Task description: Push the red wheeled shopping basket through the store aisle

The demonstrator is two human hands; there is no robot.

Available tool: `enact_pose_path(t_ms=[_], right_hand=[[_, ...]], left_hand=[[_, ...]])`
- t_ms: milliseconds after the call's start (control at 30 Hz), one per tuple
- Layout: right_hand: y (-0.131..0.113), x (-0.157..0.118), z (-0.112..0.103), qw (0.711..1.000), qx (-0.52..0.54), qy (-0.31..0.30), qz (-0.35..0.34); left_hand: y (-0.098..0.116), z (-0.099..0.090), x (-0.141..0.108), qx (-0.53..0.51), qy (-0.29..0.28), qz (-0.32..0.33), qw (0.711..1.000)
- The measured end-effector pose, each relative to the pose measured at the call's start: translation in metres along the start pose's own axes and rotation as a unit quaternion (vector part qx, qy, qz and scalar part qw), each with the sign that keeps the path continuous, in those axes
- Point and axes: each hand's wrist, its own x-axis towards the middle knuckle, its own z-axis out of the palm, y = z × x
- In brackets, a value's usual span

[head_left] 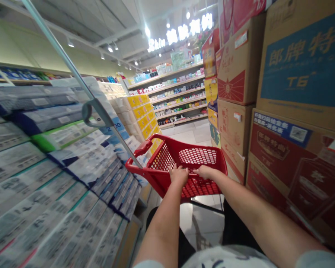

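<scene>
A red plastic shopping cart (202,147) with lattice walls stands side-on before me, its inside showing no goods. My left hand (179,174) is on the near rim, fingers hooked over the edge into the basket. Close beside it, my right hand (205,171) holds the same rim, its fingertips partly hidden behind the edge. The cart's push handle (143,147) points to the left, with neither hand on it. A metal pole (72,69) with a grey clamp rises from the handle end toward the upper left.
Packs of paper goods (72,178) are piled high along the left. Yellow-and-white packs (142,115) stand behind the cart. Cardboard cartons (296,149) form a tall stack close on the right. Tiled floor (197,130) leads back to stocked shelves (178,89).
</scene>
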Motion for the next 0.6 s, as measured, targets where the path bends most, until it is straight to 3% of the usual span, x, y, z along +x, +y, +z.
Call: enact_pose_path(t_ms=[100,200,267,333,467,533,600], right_hand=[[-0.002,-0.003,0.004,0.999,0.032,-0.034,-0.028],[-0.005,-0.008,0.005,0.998,0.033,-0.014,-0.042],[-0.010,-0.014,0.008,0.999,0.021,0.023,-0.045],[-0.013,-0.023,0.018,0.990,-0.004,0.091,-0.105],[-0.004,-0.040,0.051,0.913,-0.080,0.259,-0.304],[0.006,-0.047,0.062,0.896,-0.105,0.285,-0.325],[0.011,-0.052,0.066,0.901,-0.125,0.274,-0.312]], left_hand=[[-0.003,-0.002,-0.002,0.014,0.006,0.010,1.000],[-0.005,-0.003,-0.002,0.016,0.008,0.012,1.000],[-0.005,-0.004,-0.002,0.013,0.008,0.008,1.000],[-0.005,-0.004,-0.001,0.009,0.010,0.006,1.000],[-0.005,-0.001,0.000,-0.001,0.006,0.007,1.000],[-0.006,0.000,0.000,-0.005,-0.006,0.009,1.000],[-0.006,0.000,0.000,-0.006,-0.014,0.010,1.000]])
